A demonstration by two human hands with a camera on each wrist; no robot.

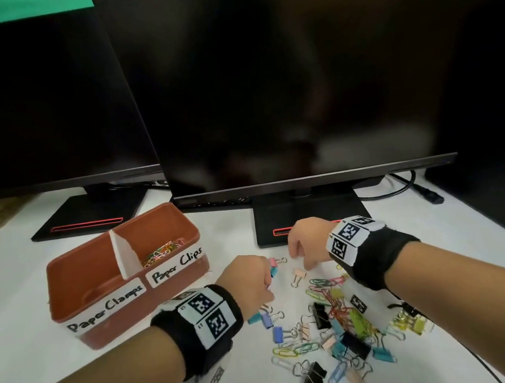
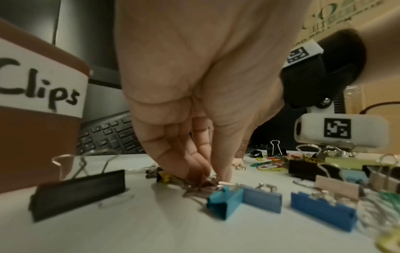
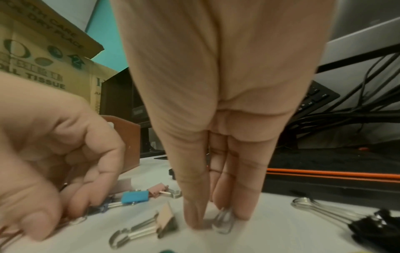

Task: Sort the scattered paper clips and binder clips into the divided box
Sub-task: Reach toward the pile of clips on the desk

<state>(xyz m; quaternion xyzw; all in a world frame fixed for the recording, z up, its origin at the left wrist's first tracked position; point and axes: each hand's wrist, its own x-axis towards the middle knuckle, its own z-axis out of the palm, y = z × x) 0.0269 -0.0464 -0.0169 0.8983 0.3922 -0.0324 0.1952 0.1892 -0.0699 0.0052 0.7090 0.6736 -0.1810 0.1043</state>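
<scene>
The brown divided box (image 1: 127, 323) stands at the left, labelled "Paper Clamps" and "Paper Clips". Coloured paper clips (image 1: 162, 251) lie in its right compartment. A mixed pile of binder clips and paper clips (image 1: 335, 318) is scattered on the white table. My left hand (image 1: 268, 282) (image 2: 205, 174) is down at the pile's left edge and pinches the wire handles of small binder clips (image 2: 194, 183). My right hand (image 1: 302, 260) (image 3: 216, 220) points straight down, its thumb and fingers pinching a silver paper clip (image 3: 224, 221) on the table. A peach binder clip (image 3: 166, 217) lies just beside it.
Two dark monitors stand behind; one stand base (image 1: 309, 216) sits right behind my right hand. A black cable (image 1: 418, 188) runs at the back right. A large black binder clip (image 2: 80, 191) lies by the box, and a keyboard (image 2: 112, 135) is beyond it.
</scene>
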